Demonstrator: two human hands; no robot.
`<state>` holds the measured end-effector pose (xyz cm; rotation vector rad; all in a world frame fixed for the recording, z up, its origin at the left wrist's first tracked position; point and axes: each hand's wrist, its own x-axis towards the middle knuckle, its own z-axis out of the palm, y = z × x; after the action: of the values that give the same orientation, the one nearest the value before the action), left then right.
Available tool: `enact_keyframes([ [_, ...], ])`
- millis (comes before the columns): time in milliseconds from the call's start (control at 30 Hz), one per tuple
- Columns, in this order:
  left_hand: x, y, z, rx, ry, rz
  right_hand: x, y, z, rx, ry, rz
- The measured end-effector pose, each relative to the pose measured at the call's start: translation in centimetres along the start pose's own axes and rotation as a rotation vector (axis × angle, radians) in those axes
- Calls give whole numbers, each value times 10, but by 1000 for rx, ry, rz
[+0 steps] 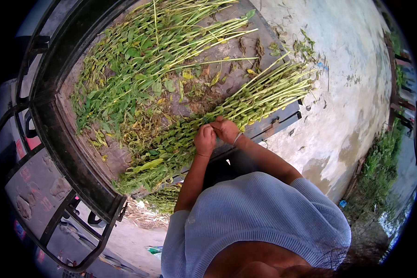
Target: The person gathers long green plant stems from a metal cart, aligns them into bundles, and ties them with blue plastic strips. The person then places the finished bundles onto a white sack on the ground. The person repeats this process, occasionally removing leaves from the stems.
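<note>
A long bundle of green stalks [259, 99], set with pods that look like sesame, lies along the near edge of a truck bed. Both my hands are together at the bundle's middle, on its near side. My left hand [205, 140] is closed with its fingertips bunched against the stalks. Touching it, my right hand [226, 130] is also closed, its fingers curled in a pinch. Whatever the fingertips hold is too small and too covered to make out. Beyond the bundle, a loose heap of leafy green stalks [129, 60] spreads over the bed.
Dry leaves [204, 95] litter the bed between heap and bundle. A dark metal rim [62, 134] and rail frame close off the left side. On the right is pale concrete ground [347, 69] with scattered leaves. More cut stalks [164, 199] lie below the bed's near edge.
</note>
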<state>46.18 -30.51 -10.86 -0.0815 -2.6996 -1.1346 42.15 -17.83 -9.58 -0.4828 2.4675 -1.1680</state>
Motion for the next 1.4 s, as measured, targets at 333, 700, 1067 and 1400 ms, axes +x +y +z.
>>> enact_keyframes([
  [333,-9,-6,-14,-30,-142,-79,-7,-5,5,-251,-35,35],
  [700,-16,-32,-34,186,-469,-62,-18,-3,14,-535,-147,156],
  [1067,-100,32,-60,-181,-184,-552,24,-27,-55,-490,-194,-93],
  [1400,-147,-10,51,-1991,562,-1122,91,-36,-30,-944,-1151,-14],
])
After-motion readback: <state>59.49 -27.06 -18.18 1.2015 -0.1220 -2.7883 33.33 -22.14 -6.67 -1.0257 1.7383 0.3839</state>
